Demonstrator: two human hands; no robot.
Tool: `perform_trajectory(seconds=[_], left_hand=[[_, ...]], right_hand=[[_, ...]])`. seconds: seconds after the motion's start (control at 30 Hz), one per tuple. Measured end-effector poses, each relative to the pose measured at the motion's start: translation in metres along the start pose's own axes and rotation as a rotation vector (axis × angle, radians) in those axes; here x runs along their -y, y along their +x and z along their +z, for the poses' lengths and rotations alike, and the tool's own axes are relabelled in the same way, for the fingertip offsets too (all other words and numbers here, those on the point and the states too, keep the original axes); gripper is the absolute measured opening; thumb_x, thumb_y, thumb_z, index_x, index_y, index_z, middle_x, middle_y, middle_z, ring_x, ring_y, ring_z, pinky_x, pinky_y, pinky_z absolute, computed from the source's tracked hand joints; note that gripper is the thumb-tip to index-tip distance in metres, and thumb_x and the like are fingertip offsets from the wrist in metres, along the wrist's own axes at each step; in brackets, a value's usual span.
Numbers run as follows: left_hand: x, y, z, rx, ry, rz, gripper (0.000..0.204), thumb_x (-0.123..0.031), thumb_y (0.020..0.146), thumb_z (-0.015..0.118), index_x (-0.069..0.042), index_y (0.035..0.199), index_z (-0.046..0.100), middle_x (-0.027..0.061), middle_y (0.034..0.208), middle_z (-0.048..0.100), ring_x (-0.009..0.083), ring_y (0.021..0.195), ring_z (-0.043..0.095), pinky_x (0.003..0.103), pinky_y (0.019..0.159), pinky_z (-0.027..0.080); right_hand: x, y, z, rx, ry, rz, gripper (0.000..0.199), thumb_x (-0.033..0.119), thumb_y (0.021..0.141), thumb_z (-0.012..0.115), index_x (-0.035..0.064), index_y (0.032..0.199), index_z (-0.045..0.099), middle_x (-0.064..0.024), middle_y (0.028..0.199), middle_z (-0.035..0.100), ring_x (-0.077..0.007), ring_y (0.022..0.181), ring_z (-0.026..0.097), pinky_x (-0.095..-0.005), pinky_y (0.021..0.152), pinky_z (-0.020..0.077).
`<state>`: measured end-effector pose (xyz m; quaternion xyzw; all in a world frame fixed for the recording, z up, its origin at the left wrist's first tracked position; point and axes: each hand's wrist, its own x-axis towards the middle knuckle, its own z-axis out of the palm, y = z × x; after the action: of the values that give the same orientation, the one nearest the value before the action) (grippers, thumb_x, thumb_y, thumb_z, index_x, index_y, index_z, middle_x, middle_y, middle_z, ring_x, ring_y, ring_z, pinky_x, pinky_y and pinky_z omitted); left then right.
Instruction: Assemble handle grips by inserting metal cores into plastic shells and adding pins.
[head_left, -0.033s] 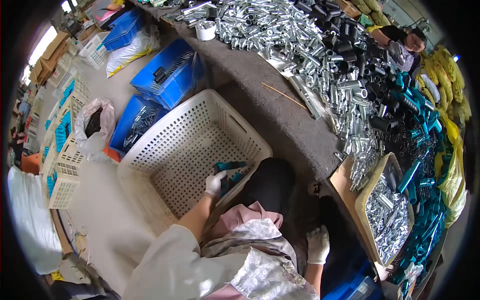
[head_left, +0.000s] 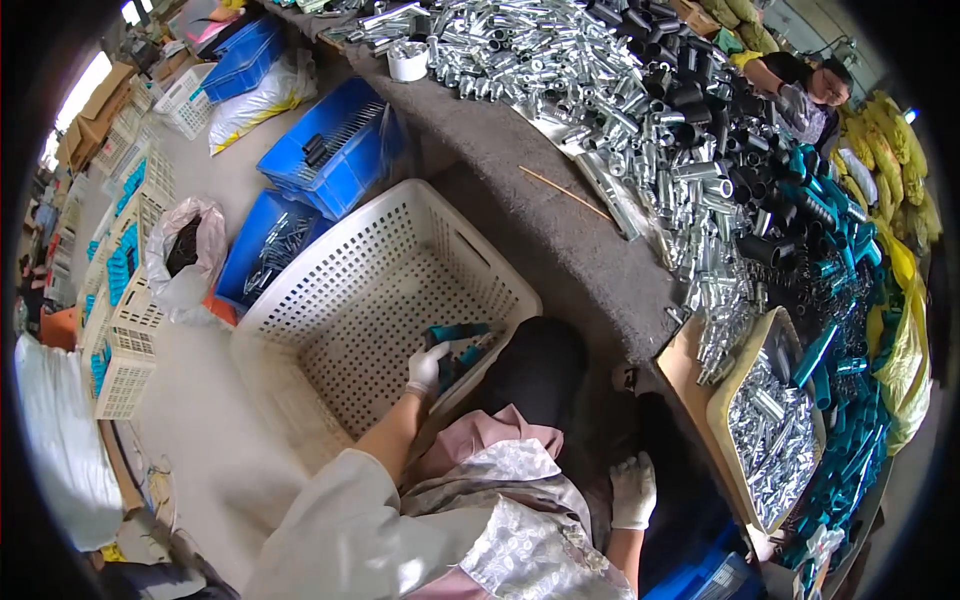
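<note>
My left hand (head_left: 425, 368), in a white glove, reaches down into a large cream perforated crate (head_left: 300, 375) in front of me. Its fingers are closed at the end of a teal and black tube-shaped part (head_left: 459, 331). Another teal piece (head_left: 468, 354) lies right beside it, against the crate's near right side. Further right and lower, my right hand (head_left: 633, 492), also white-gloved, rests by my dark-clad leg, apart from the crate. Its fingers look loosely stretched, with nothing visible in them.
A worktable (head_left: 590, 265) curves along the right, heaped with silver metal tubes (head_left: 540, 50) and teal tubes (head_left: 850, 400). A tray of small metal parts (head_left: 765, 450) sits at its near edge. Blue bins (head_left: 325, 150) stand beyond the crate. Another person (head_left: 805, 90) is across the table.
The whole view has shifted very slightly to the left. Both hands stay at nearly the same places.
</note>
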<state>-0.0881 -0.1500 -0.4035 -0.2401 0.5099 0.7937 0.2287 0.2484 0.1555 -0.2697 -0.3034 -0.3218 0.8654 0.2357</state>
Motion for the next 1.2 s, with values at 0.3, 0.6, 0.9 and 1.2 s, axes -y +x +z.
perform_trajectory(seconds=[0.3, 0.6, 0.9, 1.2], left_hand=[[0.004, 0.018, -0.04, -0.12, -0.311, -0.255, 0.02, -0.026, 0.092, 0.07, -0.008, 0.096, 0.061, 0.007, 0.077, 0.061, 0.0226, 0.068, 0.059, 0.036, 0.058, 0.049], [0.055, 0.065, -0.105, -0.259, 1.262, -0.131, 0.029, -0.02, 0.083, 0.074, 0.003, 0.1, 0.071, 0.0133, 0.09, 0.073, 0.0241, 0.077, 0.068, 0.043, 0.069, 0.052], [0.031, 0.066, -0.102, 0.222, 1.965, -0.146, 0.058, -0.05, 0.085, 0.062, -0.001, 0.115, 0.071, 0.0216, 0.115, 0.071, 0.0362, 0.111, 0.067, 0.044, 0.092, 0.051], [-0.146, -0.063, 0.133, 0.726, 1.378, 0.25, 0.032, -0.028, 0.091, 0.062, 0.003, 0.09, 0.07, 0.0203, 0.08, 0.067, 0.0314, 0.073, 0.066, 0.04, 0.069, 0.05]], right_hand=[[-0.003, 0.005, 0.008, -0.076, -0.066, 0.007, 0.043, 0.027, 0.096, 0.063, 0.0031, 0.131, 0.055, -0.0119, 0.11, 0.064, -0.0274, 0.101, 0.062, -0.0468, 0.092, 0.0516], [-0.009, 0.008, 0.026, -0.156, -0.127, 0.052, 0.036, 0.02, 0.101, 0.057, -0.0015, 0.13, 0.057, -0.0151, 0.108, 0.068, -0.0263, 0.101, 0.065, -0.0414, 0.092, 0.0532], [0.007, 0.006, 0.07, -0.117, -0.655, 0.153, 0.03, 0.014, 0.1, 0.055, -0.0017, 0.124, 0.064, -0.0114, 0.109, 0.07, -0.0187, 0.102, 0.065, -0.0326, 0.09, 0.0524], [0.204, -0.047, 0.217, 0.282, -1.394, -0.873, 0.015, 0.005, 0.08, 0.07, 0.0057, 0.094, 0.074, -0.0112, 0.093, 0.072, -0.029, 0.086, 0.069, -0.0384, 0.078, 0.0548]])
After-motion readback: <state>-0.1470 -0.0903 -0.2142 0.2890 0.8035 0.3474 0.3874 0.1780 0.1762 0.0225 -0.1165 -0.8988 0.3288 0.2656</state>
